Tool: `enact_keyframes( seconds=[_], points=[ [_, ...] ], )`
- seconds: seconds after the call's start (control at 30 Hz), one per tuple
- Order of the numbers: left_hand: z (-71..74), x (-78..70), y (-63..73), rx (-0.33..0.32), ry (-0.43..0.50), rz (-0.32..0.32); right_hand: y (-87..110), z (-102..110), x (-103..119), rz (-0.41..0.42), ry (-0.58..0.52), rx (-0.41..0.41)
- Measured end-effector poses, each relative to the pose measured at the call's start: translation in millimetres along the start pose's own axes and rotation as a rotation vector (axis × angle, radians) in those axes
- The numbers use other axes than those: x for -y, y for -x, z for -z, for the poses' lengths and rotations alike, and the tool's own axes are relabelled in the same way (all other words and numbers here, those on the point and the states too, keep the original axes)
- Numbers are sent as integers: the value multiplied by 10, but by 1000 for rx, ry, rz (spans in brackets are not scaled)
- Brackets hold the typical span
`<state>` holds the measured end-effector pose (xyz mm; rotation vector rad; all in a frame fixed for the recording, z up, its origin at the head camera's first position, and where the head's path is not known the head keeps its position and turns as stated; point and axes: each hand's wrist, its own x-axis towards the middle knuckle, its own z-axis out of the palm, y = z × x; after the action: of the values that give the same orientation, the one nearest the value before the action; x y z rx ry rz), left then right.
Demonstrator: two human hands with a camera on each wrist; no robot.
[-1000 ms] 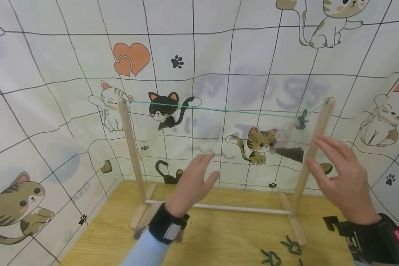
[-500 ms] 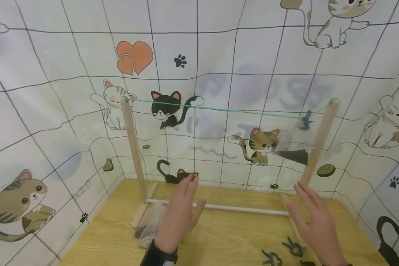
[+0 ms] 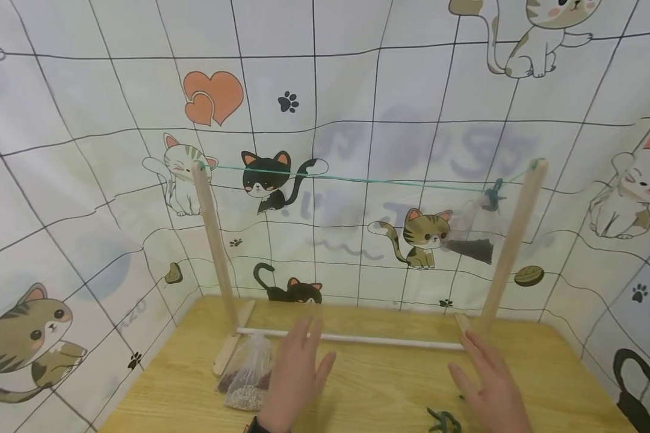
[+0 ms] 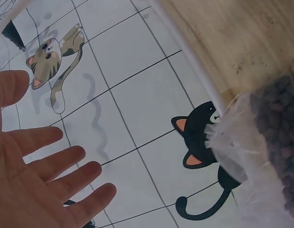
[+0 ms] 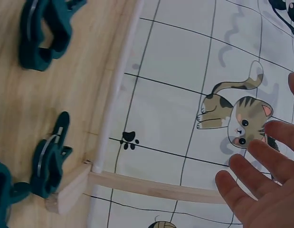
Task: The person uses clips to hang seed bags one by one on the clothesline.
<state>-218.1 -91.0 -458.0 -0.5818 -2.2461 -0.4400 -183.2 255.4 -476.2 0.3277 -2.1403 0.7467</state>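
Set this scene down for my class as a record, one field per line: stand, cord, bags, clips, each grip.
Stand: two wooden posts linked by a white rod
Cord: green, strung between the post tops
Hanging bag: dark contents, below a clip near the right post
Table bags: one of pale grains, one of dark reddish pieces, near the left post
Loose clips: three, green, on the wooden table
Left grip: fingers extended, holding nothing
Right grip: fingers extended, holding nothing

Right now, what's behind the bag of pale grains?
Dark reddish bits show left and right. The bag of pale grains covers whatever lies between, so I can't see that.
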Motion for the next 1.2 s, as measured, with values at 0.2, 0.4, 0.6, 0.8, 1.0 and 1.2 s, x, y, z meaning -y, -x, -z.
enact_keyframes(
  seconds=[0.2,0.4,0.6,0.8,1.0,1.2],
  points=[
    [-89,-11,102,41,-16,4,90,-39,27,-117,32,95],
    [-78,-44,124,90,17,34,90,-37,70,-181,51,173],
    [-67,-217,96,222,90,66,107,-27,6,-163,90,274],
    [-166,-480,100,302,147,-19,103,-42,-118,-251,44,607],
    [-338,-694,179,420,120,-84,187,-108,-199,-83,51,678],
    [-417,-792,234,449,91,-131,210,-164,-229,-175,9,804]
  ],
)
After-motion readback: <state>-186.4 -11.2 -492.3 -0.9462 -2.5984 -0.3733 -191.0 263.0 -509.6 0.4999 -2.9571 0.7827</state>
